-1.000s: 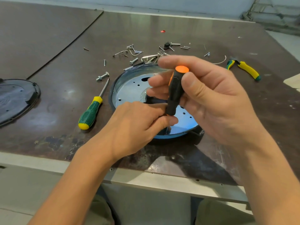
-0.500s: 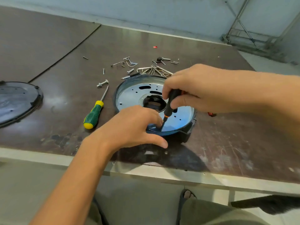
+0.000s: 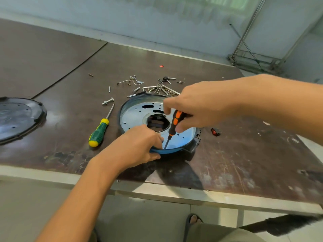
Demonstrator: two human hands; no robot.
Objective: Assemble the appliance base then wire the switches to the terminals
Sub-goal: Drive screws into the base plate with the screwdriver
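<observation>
The worn brown bench (image 3: pixel 227 163) carries a round black plastic cover (image 3: pixel 17 117) at its left edge. A green-and-yellow-handled screwdriver (image 3: pixel 98 132) lies left of the work, with its shaft pointing toward the far edge. A silver bolt (image 3: pixel 107 101) rests just beyond its tip. A scatter of silver screws and pins (image 3: pixel 157 89) lies just past the work on the far side, and a small red rocker switch (image 3: pixel 215 131) sits apart to its right. The right forearm crosses in from the right edge, and the right hand (image 3: pixel 197 105) covers the far right part of the work. The left hand (image 3: pixel 138 147) hides the near left rim. The round appliance base (image 3: pixel 136 112) is a shiny perforated metal plate set in a blue rim, with a black housing at its near right. It lies flat around the middle of the bench, toward the near edge, and its irregular central opening shows dark parts beneath. The left hand grips the near rim, fingers curled over the top and thumb against the blue edge. The right hand pinches the orange-and-black screwdriver (image 3: pixel 174 122), which stands tilted with its tip down on the plate just beside the left fingertips. Whether a screw sits under the tip cannot be told.
</observation>
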